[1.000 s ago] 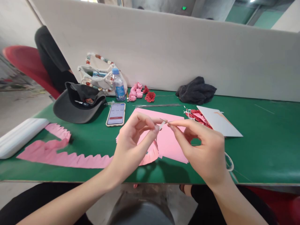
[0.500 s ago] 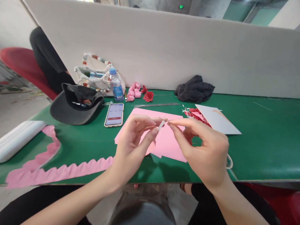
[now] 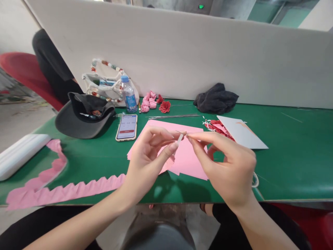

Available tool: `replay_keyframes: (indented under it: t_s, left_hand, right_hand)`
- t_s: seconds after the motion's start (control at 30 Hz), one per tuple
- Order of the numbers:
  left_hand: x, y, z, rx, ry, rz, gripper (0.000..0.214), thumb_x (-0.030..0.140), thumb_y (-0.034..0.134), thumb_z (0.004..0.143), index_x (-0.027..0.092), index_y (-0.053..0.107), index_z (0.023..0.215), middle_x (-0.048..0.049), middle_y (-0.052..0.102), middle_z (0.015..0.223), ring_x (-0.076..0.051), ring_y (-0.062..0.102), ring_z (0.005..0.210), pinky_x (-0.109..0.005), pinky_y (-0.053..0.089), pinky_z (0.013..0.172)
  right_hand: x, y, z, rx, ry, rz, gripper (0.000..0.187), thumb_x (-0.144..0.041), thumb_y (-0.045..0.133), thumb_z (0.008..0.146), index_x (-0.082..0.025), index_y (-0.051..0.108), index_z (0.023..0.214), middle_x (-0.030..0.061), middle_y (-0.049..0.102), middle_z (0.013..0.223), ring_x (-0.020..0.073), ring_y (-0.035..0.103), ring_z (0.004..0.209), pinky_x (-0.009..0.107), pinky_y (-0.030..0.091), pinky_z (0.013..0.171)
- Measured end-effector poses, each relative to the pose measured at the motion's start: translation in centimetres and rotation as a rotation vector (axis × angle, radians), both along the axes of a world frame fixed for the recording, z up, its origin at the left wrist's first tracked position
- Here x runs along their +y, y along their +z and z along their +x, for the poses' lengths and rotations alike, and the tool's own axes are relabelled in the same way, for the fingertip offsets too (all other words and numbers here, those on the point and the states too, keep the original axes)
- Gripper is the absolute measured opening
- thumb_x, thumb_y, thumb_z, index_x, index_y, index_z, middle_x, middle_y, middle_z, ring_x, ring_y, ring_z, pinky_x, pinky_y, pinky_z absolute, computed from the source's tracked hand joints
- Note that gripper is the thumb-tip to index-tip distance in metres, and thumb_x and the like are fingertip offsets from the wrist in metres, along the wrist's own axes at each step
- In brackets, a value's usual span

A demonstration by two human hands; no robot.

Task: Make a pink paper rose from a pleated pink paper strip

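Note:
My left hand is closed, thumb and fingers pinching a narrow white-edged end of paper. From behind that wrist a long pink scalloped paper strip runs left along the table's front edge and curls back; whether it joins the pinched end is hidden. My right hand is also closed, its thumb and forefinger tips on a thin wire-like piece that meets the white end. Both hands hover over pink paper sheets.
Behind the sheets lie thin wires, pink paper flowers and a red paper flower. A phone, bottle, cap and white roll stand left. At right are red scraps, white card and dark cloth.
My right hand has shifted very slightly right and the fingertips have adjusted a little. Both hands keep their pinch; the things on the table have not moved.

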State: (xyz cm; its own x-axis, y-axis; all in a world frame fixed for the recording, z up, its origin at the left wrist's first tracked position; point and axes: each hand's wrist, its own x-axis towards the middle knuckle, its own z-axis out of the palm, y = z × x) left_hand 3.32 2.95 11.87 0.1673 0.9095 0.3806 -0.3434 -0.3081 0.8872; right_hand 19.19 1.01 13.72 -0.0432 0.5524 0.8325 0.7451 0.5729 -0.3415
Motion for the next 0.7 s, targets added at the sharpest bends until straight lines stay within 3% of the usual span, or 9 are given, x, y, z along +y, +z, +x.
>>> replay_keyframes:
  t_s: [0.5,0.7]
  left_hand:
    - [0.03,0.01,0.10,0.032,0.003,-0.044,0.016,0.019,0.072,0.087,0.020,0.057,0.090,-0.0027,0.071,0.095,-0.018,0.071,0.100,-0.020,0.058,0.067]
    - [0.12,0.01,0.07,0.022,-0.009,-0.049,0.015,0.018,0.072,0.088,0.021,0.057,0.089,-0.0010,0.069,0.092,-0.015,0.071,0.097,-0.018,0.058,0.067]
  right_hand:
    - [0.13,0.10,0.09,-0.027,0.004,0.028,0.018,-0.002,0.067,0.082,-0.020,0.070,0.084,-0.0019,0.077,0.078,0.0098,0.064,0.062,0.023,0.050,0.054]
    - [0.22,-0.01,0.07,-0.009,0.018,0.029,0.020,-0.001,0.067,0.082,-0.020,0.070,0.083,-0.0010,0.077,0.079,0.0124,0.068,0.067,0.024,0.052,0.057]
